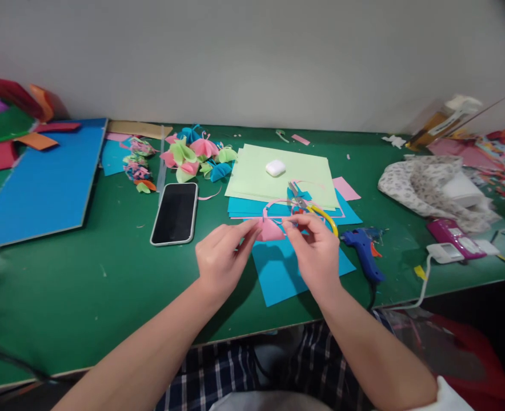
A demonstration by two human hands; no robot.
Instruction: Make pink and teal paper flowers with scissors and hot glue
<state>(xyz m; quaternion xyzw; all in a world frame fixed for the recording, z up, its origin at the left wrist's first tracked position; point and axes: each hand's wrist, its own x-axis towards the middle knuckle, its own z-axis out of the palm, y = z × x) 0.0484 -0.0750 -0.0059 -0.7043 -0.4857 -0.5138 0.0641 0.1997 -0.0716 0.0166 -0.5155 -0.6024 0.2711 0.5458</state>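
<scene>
A small folded piece of pink paper (271, 230) is pinched at its left side between the thumb and fingers of my left hand (223, 254). My right hand (316, 245) is also closed in a pinch at the piece's right side; what lies in its fingertips is too small to make out. Thin curled pink paper strips (278, 202) show just beyond the fingers. Yellow-handled scissors (297, 194) lie behind my right hand, blades pointing away. Under both hands is a blue paper sheet (273, 279).
Light green sheets (252, 171) hold a white case (275, 167). Left are a phone (175, 214), paper butterflies (196, 151) and a blue board (64, 194). A blue glue gun (366, 254), power strip (456, 237) and patterned cloth (424, 182) lie right. A wall stands behind.
</scene>
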